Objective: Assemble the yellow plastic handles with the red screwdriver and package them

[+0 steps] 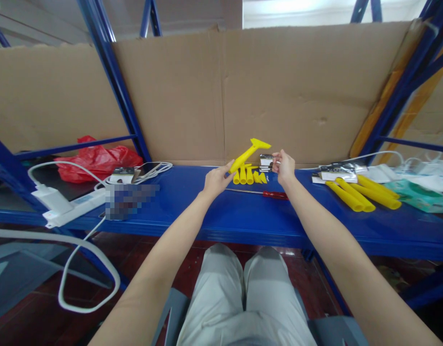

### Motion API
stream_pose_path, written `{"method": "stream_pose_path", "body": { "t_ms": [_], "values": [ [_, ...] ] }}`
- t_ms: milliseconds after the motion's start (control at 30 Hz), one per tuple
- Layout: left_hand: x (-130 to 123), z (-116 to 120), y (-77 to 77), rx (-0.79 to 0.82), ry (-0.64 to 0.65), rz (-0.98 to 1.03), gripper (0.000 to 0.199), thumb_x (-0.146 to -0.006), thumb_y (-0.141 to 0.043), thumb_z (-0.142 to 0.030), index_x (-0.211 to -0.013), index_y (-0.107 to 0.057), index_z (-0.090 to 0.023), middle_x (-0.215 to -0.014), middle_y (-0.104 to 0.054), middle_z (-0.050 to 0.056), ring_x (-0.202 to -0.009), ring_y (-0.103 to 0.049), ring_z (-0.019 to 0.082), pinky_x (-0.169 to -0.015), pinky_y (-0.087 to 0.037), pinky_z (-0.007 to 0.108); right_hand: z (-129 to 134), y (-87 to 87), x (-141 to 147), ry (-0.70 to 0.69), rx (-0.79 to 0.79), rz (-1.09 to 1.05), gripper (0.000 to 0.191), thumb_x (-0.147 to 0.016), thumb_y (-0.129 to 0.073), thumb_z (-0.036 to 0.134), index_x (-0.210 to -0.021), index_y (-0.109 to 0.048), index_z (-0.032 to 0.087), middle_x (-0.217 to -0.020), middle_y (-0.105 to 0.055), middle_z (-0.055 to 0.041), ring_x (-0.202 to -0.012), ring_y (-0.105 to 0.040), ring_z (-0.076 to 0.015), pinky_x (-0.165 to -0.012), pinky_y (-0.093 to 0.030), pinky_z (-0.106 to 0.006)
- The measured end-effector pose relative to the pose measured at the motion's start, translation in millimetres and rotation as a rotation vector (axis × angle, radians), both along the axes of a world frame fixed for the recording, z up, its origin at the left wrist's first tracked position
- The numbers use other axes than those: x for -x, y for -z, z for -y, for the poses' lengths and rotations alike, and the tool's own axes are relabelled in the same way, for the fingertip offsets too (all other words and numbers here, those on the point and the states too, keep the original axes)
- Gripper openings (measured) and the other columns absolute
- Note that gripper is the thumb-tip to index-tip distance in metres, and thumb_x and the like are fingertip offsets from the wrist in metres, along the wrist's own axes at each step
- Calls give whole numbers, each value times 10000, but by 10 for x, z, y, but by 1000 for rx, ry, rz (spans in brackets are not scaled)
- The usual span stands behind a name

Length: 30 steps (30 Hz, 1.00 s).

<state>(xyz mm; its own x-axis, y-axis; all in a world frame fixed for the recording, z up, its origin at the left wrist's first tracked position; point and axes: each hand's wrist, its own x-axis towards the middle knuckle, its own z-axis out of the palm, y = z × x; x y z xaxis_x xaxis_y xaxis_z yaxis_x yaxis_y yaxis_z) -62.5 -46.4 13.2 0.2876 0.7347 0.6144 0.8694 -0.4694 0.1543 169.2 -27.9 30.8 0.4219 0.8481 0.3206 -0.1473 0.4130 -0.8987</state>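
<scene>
The person sits at a blue table (243, 216), both arms stretched over it. The left hand (217, 181) grasps a yellow tool (245, 157) by the lower end of its handle, holding it tilted above the table with the wider head up and toward the right hand (284, 166). That right hand has its fingers drawn together near the tool's head; whether something small is pinched there, I can't tell. Below the hands, short yellow pieces (249, 176) lie in a row, with a small box (266, 162) just behind. Nearer the person lies a screwdriver (274, 194) with a red handle. Long yellow tubes (354, 194) rest at the right, and a white power strip (75, 209) and a red bag (98, 161) at the left.
</scene>
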Motion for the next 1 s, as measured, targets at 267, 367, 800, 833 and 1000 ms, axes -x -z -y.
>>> {"method": "stream_pose_path", "body": {
  "t_ms": [267, 367, 800, 833, 1000],
  "values": [
    [63, -83, 31, 113, -280, -4, 501, -914, -465, -409, -1391, -496, -260, -955, -744, 89, -917, -687, 243, -756, -504, 295, 2, 31, 44, 23, 10, 73, 279, -892, -517, 338, -659, -505, 185, -469, -421, 67, -343, -292, -45, -340, -220, -177],
    [54, -118, 61, 148, -297, -85, 487, -906, -469, -401, -1373, -517, -269, -985, -738, 105, -944, -684, 258, -779, -513, 318, -13, 37, 44, 18, 23, 84, 291, -879, -537, 350, -641, -503, 186, -462, -422, 66, -341, -293, -49, -345, -222, -186],
    [-30, -229, 174, 221, -183, -224, 445, -928, -436, -394, -1320, -576, -234, -1086, -716, 128, -1030, -664, 274, -847, -518, 351, -8, 43, 38, 11, 41, 81, 292, -876, -539, 326, -623, -501, 185, -452, -418, 67, -333, -283, -45, -342, -213, -186],
    [-26, -236, 182, 226, -170, -226, 435, -932, -432, -372, -1316, -579, -231, -1105, -712, 122, -1047, -659, 265, -865, -514, 346, -9, 44, 39, 8, 39, 77, 285, -874, -538, 318, -624, -506, 184, -453, -422, 66, -333, -285, -46, -343, -217, -187],
    [-2, -288, 229, 254, -104, -227, 423, -911, -427, -206, -1301, -589, -222, -1209, -673, 80, -1123, -627, 217, -958, -472, 314, -12, 49, 40, 5, 39, 62, 261, -870, -541, 306, -642, -521, 180, -442, -421, 67, -335, -296, -47, -335, -216, -181]
  ]
}}
